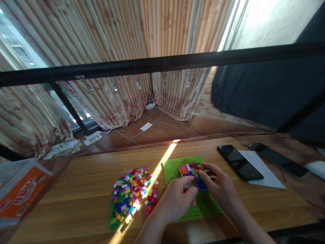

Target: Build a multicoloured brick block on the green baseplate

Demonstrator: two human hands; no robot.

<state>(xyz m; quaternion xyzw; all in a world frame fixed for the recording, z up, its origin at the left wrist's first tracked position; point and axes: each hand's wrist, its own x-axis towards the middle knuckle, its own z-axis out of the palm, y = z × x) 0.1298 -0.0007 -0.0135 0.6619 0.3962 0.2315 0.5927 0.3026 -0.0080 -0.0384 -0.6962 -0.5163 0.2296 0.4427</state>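
Observation:
A green studded baseplate point(172, 169) lies on the wooden table point(83, 189). On it sits a patch of small multicoloured bricks point(190, 168). My left hand point(176, 200) hovers over the plate's near half, fingers curled in a pinch beside the patch; what it pinches is too small to make out. My right hand point(219, 186) rests on the plate's right side, fingers pressed onto the brick patch. A loose heap of coloured bricks point(130, 195) lies to the left of the plate.
Two dark phones point(239, 162) point(278, 159) and a white sheet of paper point(264, 173) lie at the table's right. A clear box with an orange label point(21, 191) stands at the left edge. A black rail point(162, 62) and curtains are beyond.

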